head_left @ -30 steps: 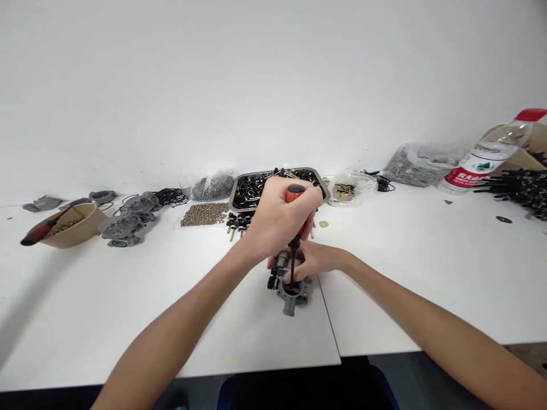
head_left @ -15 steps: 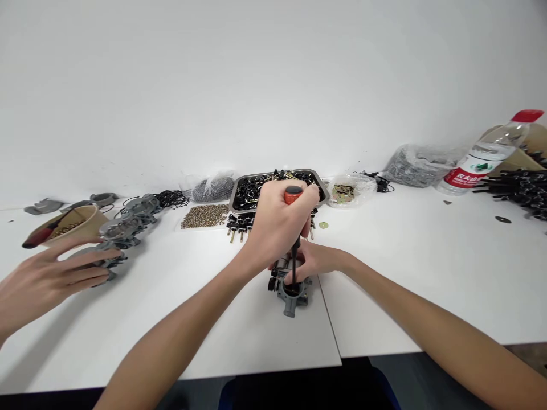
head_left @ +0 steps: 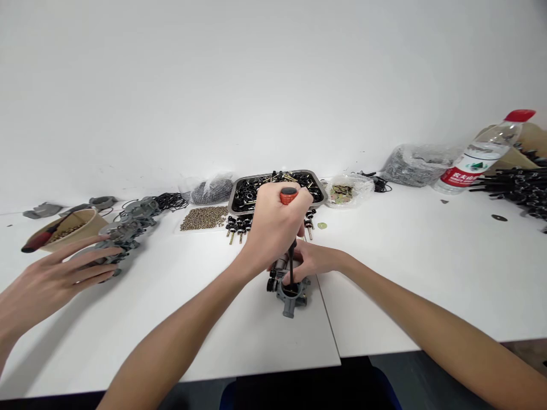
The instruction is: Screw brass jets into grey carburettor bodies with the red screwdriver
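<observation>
My left hand (head_left: 277, 213) is wrapped around the red and black handle of a screwdriver (head_left: 289, 195). The screwdriver stands upright, its shaft reaching down into the round bore of a grey metal carburetor (head_left: 289, 307) on the white table. My right hand (head_left: 314, 259) grips the carburetor from behind and the right side, with the thumb at the bore's rim. Inside the bore a dark plate shows around the tip; the tip itself is hard to make out. Black knobs sit on the carburetor's left side.
A co-worker's hand (head_left: 68, 273) touches a row of carburetors (head_left: 132, 225) at left, beside a tub (head_left: 81, 230) with a red-handled screwdriver. Behind my hands are a metal tray (head_left: 233, 205) of black parts and brass screws (head_left: 204, 218). A bottle (head_left: 478, 154) stands at right.
The whole view has shifted slightly. My left hand stays on the screwdriver and my right hand on the carburetor; the plate in the bore looks darker now.
</observation>
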A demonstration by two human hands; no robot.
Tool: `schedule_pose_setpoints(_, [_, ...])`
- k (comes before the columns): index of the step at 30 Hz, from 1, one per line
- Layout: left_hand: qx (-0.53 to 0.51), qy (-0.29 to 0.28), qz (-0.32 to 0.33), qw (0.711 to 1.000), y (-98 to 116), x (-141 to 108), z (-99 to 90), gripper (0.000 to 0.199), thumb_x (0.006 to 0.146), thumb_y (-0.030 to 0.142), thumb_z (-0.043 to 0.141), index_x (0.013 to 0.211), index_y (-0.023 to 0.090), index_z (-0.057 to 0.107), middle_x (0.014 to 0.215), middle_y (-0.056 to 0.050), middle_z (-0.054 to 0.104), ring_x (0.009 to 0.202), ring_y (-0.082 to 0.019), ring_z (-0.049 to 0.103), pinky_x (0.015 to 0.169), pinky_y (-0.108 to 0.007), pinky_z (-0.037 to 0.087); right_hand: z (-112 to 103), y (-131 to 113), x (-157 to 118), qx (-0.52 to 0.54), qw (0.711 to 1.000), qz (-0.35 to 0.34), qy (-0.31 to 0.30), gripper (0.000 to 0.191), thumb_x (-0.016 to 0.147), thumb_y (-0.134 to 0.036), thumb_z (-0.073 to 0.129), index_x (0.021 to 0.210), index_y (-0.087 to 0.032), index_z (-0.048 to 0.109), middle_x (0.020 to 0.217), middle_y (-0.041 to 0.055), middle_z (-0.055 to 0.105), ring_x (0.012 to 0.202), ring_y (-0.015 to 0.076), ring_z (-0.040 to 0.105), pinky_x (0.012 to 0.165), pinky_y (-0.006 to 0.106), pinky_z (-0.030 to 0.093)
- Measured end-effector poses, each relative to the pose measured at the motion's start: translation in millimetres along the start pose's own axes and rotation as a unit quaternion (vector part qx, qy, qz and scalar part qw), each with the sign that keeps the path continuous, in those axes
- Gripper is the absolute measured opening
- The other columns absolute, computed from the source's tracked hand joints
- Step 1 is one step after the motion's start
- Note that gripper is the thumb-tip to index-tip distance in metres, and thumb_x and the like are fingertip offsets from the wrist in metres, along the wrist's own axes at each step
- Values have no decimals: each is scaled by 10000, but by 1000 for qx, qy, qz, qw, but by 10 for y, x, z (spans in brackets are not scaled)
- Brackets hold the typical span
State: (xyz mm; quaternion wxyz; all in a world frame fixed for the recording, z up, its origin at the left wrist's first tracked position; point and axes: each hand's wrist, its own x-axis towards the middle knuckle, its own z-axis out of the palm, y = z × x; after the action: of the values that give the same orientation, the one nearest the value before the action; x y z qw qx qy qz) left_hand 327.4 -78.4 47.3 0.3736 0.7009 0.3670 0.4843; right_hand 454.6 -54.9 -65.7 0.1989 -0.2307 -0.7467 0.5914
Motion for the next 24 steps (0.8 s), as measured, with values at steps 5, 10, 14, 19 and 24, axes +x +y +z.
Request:
schedule_pose_setpoints(5, [-1,0,-4,1000,6,10,2,338,761,157,483,440,168,376,386,45,367,348,-32,366,371,-179,282,-5,18,0,4,1000,1,-1,400,737,-309,774,1110,-196,686,979,28,670,919,171,618,787,268,486])
schedule_pose_setpoints(10, [-4,-2,1,1000,-8,15,12,336,769,158,474,449,169,371,387,48,364,355,-28,362,382,-172,290,-1,7,-3,5,1000,12,-3,405,740,-308,765,1119,-197,677,967,29,675,904,177,628,780,279,493])
schedule_pose_setpoints(14, [-7,-16,-2,1000,-54,31,12,352,791,182,472,452,169,376,371,46,362,350,-32,348,377,-177,270,11,4,3,26,999,7,-23,363,752,-266,738,1103,-197,674,1007,30,666,908,161,611,793,266,489])
schedule_pose_setpoints(19, [2,-28,0,1000,-73,14,34,381,800,191,486,437,164,372,376,41,378,355,-29,359,382,-178,260,-76,44,-3,142,986,-1,-84,355,806,-253,581,1142,-171,658,1082,58,651,938,169,608,811,276,493])
schedule_pose_setpoints(24, [-4,-30,25,999,43,-12,-29,391,811,202,500,437,165,392,373,37,363,355,-35,354,376,-189,243,-146,-99,-99,51,990,-28,-127,593,712,-283,740,1280,-191,600,1154,70,635,1057,218,603,918,314,470])
